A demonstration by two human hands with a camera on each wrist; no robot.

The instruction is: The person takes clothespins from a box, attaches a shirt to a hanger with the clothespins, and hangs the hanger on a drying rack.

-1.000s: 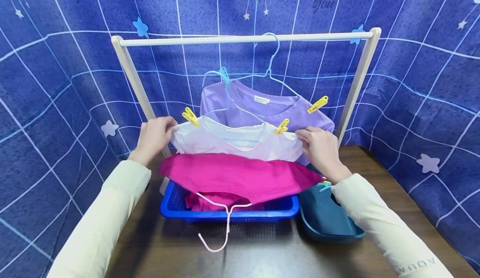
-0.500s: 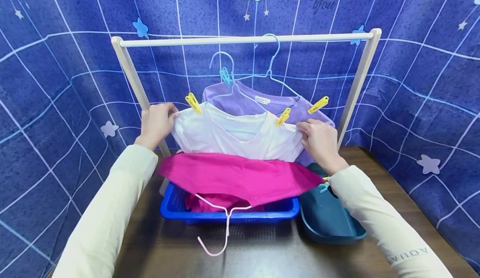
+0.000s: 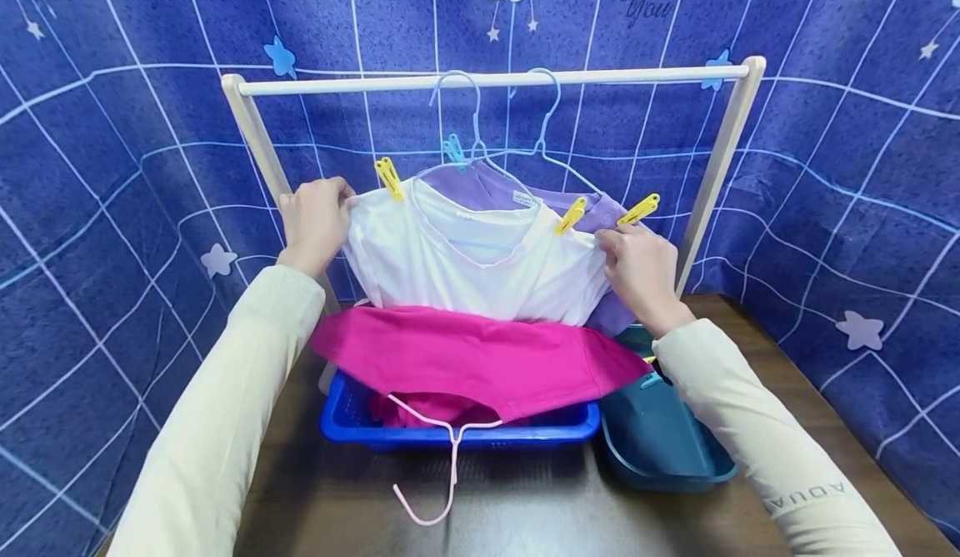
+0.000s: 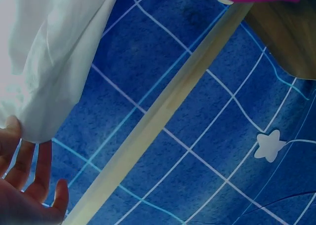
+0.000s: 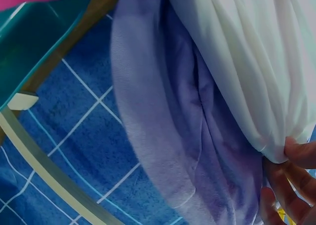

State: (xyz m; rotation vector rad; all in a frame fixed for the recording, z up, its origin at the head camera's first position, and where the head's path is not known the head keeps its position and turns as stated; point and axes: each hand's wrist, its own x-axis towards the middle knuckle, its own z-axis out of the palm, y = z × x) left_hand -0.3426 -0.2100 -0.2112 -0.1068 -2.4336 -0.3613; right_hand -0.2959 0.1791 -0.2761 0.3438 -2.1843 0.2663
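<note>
- While my left hand (image 3: 315, 225) pinches one sleeve edge of the white shirt (image 3: 472, 290), my right hand (image 3: 641, 267) pinches the opposite one.
- Position: between the purple shirt (image 5: 143, 87) behind and the pink garment (image 3: 472, 353) in front.
- Where the blue hanger (image 3: 476, 127) overlaps the rail (image 3: 337, 86), contact I cannot tell.
- Leftward, open rail runs to the left post (image 3: 258, 136); rightward, the neighbouring hanger (image 3: 550, 111) leaves less room.

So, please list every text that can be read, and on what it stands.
"Sunshine": blue patterned fabric backdrop.
"You", twice: same backdrop.
"AQUA", apparently: cream right sleeve.
Unreadably small: white rectangular label inside purple shirt.
Unreadably small: collar mark inside white V-neck shirt.
Cut off: backdrop lettering, top left.
</note>
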